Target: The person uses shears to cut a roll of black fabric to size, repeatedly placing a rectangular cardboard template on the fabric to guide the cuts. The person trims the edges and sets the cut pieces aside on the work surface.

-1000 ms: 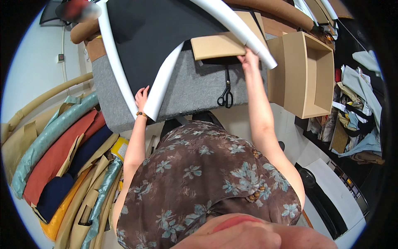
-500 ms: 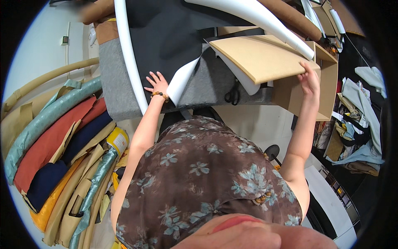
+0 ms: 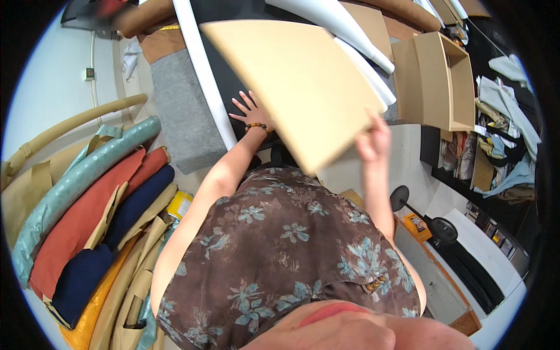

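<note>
A tan flat board (image 3: 303,81) is held up over the table, tilted, its near corner close to my body. My right hand (image 3: 374,140) pinches its right edge, slightly blurred by motion. My left hand (image 3: 253,114) lies with fingers spread on a black sheet (image 3: 224,70), beside the board's left edge; the board covers part of this hand's right side. A long white roll (image 3: 204,79) runs along the sheet's left border. Beyond the board, more white material (image 3: 332,26) lies rolled at the back. Most of the sheet under the board is hidden.
A grey cloth-covered tabletop (image 3: 184,111) shows at left. An open tan box (image 3: 423,81) stands at the right. Fabric rolls, including a teal one (image 3: 81,189), lean at the left. Crumpled cloth (image 3: 507,140) is piled far right; a black round-topped stand (image 3: 443,230) stands below.
The board has swung left, toward me, and up with my right hand, now covering much of the black sheet. My left hand stays spread on the sheet. The view has shifted.
</note>
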### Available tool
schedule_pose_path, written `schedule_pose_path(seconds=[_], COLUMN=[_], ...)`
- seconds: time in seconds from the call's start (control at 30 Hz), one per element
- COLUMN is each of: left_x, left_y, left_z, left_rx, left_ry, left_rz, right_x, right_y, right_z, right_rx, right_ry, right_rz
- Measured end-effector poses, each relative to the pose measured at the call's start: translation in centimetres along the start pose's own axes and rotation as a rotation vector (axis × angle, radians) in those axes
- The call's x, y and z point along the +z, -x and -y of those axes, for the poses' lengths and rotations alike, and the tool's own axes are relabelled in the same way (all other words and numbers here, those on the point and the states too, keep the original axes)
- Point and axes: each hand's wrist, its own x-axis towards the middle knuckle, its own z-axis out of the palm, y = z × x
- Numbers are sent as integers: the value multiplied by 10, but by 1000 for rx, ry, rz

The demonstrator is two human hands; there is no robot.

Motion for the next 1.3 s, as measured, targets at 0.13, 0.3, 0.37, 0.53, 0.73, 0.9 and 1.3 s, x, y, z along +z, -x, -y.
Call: schedule_pose_path(seconds=[0.13,0.3,0.37,0.53,0.73,0.9,1.3], left_x=[13,31,34,88,63,6,9], left_y=[3,3,14,24,52,68,72], left_z=[-21,-28,-45,-28,50,136,215], left_rx=[368,970,1029,862,888,768,245], left_ry=[66,-58,33,173,143,-77,266], left_rz=[-152,-109,-123,160,204,47,-367], right_x=[64,75,63,13,-96,-123,-108], right_y=[-43,-75,-73,-61,-75,-88,-81], right_z=[-142,-231,-234,-218,-209,-209,-210], right_rx=[241,418,374,258,206,211,295], right_ry=[-352,-678,-627,-345,-68,75,296], right_rz=[213,409,369,118,163,99,-25])
